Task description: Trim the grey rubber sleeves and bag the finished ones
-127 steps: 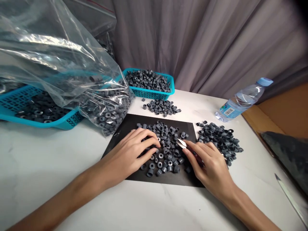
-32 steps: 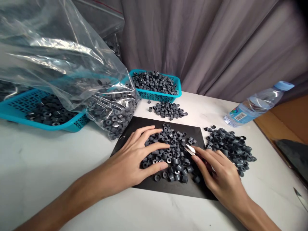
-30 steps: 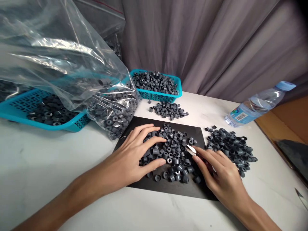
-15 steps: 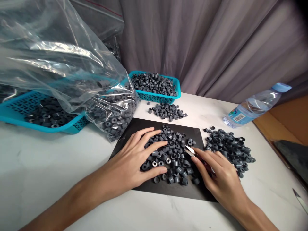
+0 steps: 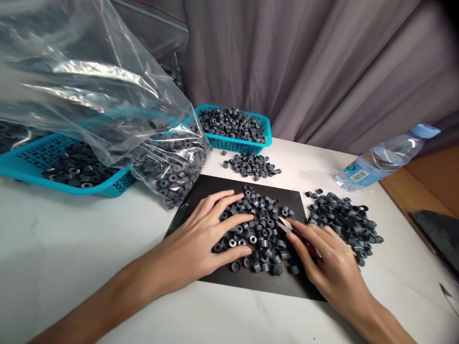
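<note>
A loose pile of small dark grey ring-shaped plastic pieces point(image 5: 267, 229) lies on a black mat point(image 5: 247, 284). My left hand point(image 5: 208, 234) rests over the pile's left side with fingers spread, the fingertips touching or just above the pieces; nothing is gripped in it. In my right hand point(image 5: 328, 253), at the pile's right edge, is a pair of small snips point(image 5: 285, 224). Their two pale metal blades stand slightly apart and point left toward the pieces. The handle is mostly hidden by my fingers, with a reddish part showing.
Right of the mat lies another heap of grey pieces point(image 5: 340, 220), with a water bottle point(image 5: 383, 157) tilted in view behind it. A smaller heap point(image 5: 254, 166) sits before a blue basket point(image 5: 236, 143). A clear plastic bag point(image 5: 168, 177) of pieces overlaps the left basket point(image 5: 64, 188).
The whole scene has shifted slightly to the right in view. Both hands keep nearly the same pose, and the snips are still in my right hand.
</note>
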